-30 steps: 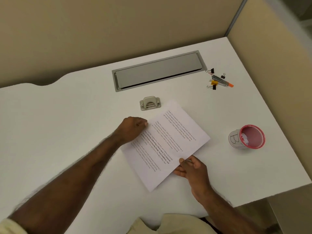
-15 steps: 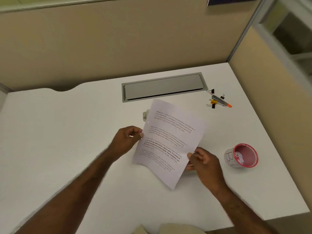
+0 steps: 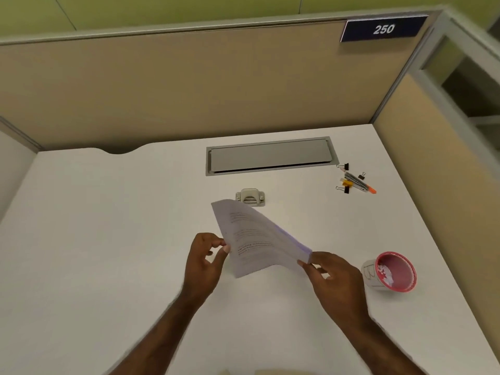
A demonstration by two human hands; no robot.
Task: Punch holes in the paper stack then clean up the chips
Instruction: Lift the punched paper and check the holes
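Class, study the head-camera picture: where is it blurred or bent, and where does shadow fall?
Head view: the paper stack and both arms' edges smear with motion; the partition's top rail bows from the wide lens; soft, even light leaves a faint shadow on the desk under the sheets.

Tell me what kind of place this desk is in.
Most likely an office cubicle. Tan partition walls close in the white desk on two sides, a number plate reading 250 hangs on the partition, and a grey cable hatch is set into the desktop.
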